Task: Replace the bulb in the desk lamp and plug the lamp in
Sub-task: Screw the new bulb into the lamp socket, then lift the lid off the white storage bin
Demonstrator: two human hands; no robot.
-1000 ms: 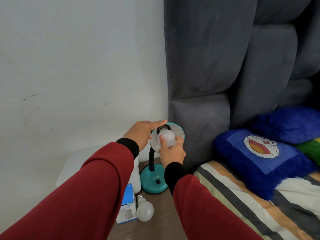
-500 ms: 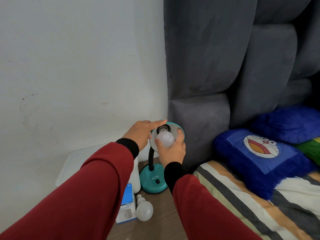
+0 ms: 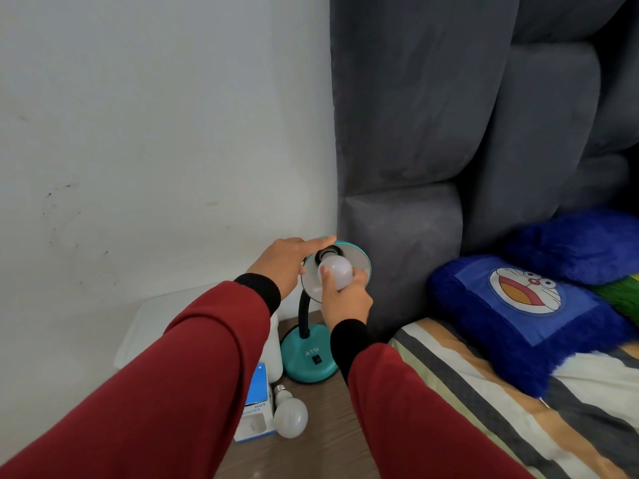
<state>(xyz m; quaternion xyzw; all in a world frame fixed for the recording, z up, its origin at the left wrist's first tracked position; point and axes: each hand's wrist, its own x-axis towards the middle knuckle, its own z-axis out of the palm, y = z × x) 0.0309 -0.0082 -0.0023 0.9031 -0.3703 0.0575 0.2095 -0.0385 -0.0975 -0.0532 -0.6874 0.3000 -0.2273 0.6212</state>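
A teal desk lamp stands on a wooden bedside table [image 3: 332, 440], its round base [image 3: 304, 361] near the wall and its shade [image 3: 359, 261] tipped toward me. A white bulb [image 3: 337, 269] sits in the black socket inside the shade. My right hand [image 3: 345, 299] grips that bulb from below with thumb and fingers. My left hand [image 3: 285, 262] rests over the top left of the shade, fingers stretched along its rim, holding it steady. A second white bulb [image 3: 288, 414] lies loose on the table beside a blue and white bulb box [image 3: 256, 406]. No cord or plug shows.
A white wall is at the left, a grey padded headboard [image 3: 432, 133] behind the lamp. A white plastic container [image 3: 152, 326] sits left of the table. The bed with a striped sheet [image 3: 501, 409] and blue cartoon pillows [image 3: 525, 316] lies to the right.
My right hand has shifted its grip around the bulb in the socket, thumb now on the left of the bulb. The left hand and lamp have stayed in place.
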